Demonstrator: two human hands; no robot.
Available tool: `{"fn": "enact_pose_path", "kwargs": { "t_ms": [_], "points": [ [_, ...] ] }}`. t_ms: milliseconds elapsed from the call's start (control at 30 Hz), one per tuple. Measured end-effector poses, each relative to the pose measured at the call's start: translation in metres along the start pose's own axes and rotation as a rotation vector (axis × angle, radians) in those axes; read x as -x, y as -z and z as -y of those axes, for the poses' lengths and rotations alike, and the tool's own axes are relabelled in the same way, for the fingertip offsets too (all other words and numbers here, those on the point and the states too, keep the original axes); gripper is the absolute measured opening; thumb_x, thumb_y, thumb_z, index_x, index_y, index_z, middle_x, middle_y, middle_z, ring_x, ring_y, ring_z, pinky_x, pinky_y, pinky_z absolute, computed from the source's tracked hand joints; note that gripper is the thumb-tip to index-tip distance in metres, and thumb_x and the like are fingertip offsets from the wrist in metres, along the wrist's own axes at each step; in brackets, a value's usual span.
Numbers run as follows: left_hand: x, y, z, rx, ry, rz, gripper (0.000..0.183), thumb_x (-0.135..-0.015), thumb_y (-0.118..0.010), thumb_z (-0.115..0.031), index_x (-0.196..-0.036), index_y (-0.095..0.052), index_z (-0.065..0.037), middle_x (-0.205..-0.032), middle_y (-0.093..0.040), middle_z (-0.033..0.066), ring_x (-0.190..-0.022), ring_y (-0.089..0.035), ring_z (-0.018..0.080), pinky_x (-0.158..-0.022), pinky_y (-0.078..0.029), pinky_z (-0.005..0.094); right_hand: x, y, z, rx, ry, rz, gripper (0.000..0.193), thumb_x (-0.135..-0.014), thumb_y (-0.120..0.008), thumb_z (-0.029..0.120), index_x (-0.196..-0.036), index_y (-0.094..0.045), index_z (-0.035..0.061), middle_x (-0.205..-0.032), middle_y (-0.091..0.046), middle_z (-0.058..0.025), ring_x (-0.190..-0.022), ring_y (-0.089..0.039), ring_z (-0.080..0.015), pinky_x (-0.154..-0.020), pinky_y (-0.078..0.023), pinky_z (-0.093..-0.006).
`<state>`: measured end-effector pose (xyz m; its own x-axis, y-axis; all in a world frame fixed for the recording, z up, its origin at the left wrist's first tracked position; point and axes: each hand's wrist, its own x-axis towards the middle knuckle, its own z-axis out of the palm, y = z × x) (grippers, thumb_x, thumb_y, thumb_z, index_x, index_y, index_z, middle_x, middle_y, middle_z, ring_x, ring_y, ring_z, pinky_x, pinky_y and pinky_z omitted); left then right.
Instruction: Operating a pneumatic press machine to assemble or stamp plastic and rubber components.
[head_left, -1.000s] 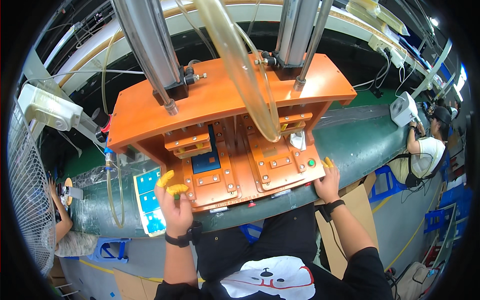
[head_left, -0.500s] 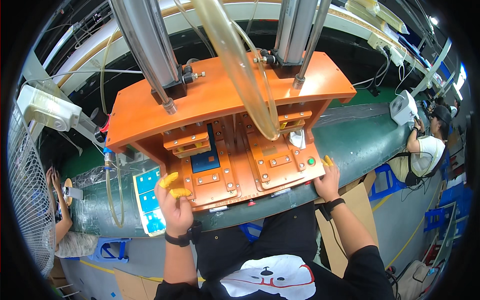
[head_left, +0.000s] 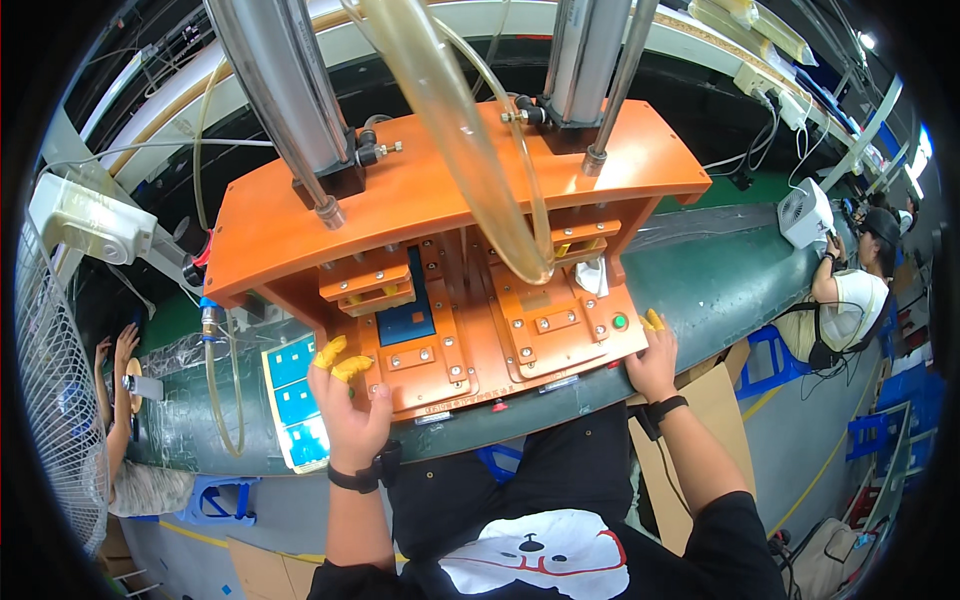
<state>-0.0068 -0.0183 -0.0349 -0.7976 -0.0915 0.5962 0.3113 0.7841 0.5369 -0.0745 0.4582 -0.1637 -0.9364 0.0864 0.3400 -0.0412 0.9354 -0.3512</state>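
An orange twin-cylinder press (head_left: 455,190) stands on the green work table before me. My left hand (head_left: 352,408) is at the press base's left front corner, yellow covers on two bent fingertips and the thumb apart. It holds nothing that I can see; what lies under its fingertips is hidden. At the right front corner rests my right hand (head_left: 655,362), fingers stretched along the base's edge beside a green button (head_left: 620,321), with nothing visible in it. A flat blue piece (head_left: 408,318) lies in the left fixture, partly under the raised press block (head_left: 370,285).
Left of the press lies a card with blue panels (head_left: 296,402). A clear hose (head_left: 470,150) hangs across the front. A white cloth-like scrap (head_left: 592,277) sits by the right fixture. A fan guard (head_left: 60,400) is at far left; a co-worker (head_left: 855,300) sits at right.
My left hand's fingers have shifted slightly left and up, its thumb now held away from them. My right hand stays in place. At far left, another person's hands have moved.
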Motion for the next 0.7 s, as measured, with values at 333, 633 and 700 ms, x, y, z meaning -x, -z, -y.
{"fn": "enact_pose_path", "kwargs": {
  "t_ms": [333,633,700],
  "points": [
    [-0.0001,-0.004,-0.0008,-0.05,-0.007,0.001,0.037,-0.079,-0.076,-0.018,-0.11,-0.062,-0.003,-0.138,-0.056,0.0192,-0.128,-0.047,0.0381,-0.109,-0.037,0.0476,-0.0004,0.0005,0.001,-0.017,-0.005,-0.003,0.053,-0.084,-0.07,0.026,-0.13,-0.065,0.0013,-0.144,-0.057,-0.0219,-0.146,-0.039,-0.0425,-0.12,-0.027,-0.0544],
    [-0.0002,-0.0035,-0.0026,-0.023,0.024,-0.005,0.043,-0.08,-0.075,-0.019,-0.117,-0.06,-0.005,-0.139,-0.054,0.0193,-0.131,-0.045,0.039,-0.111,-0.035,0.0488,-0.0003,0.0002,-0.0006,-0.002,-0.014,0.014,0.054,-0.084,-0.071,0.027,-0.131,-0.065,0.0011,-0.144,-0.057,-0.0219,-0.146,-0.038,-0.0425,-0.12,-0.027,-0.0542],
    [-0.0013,-0.0026,-0.002,-0.088,-0.005,0.039,0.045,-0.08,-0.075,-0.018,-0.12,-0.059,-0.005,-0.141,-0.052,0.0198,-0.133,-0.044,0.0393,-0.113,-0.035,0.0491,0.0,0.0005,-0.0004,-0.004,-0.014,0.012,0.054,-0.084,-0.071,0.027,-0.131,-0.065,0.0011,-0.144,-0.057,-0.0219,-0.146,-0.038,-0.0425,-0.12,-0.027,-0.0541]
  ]
}}
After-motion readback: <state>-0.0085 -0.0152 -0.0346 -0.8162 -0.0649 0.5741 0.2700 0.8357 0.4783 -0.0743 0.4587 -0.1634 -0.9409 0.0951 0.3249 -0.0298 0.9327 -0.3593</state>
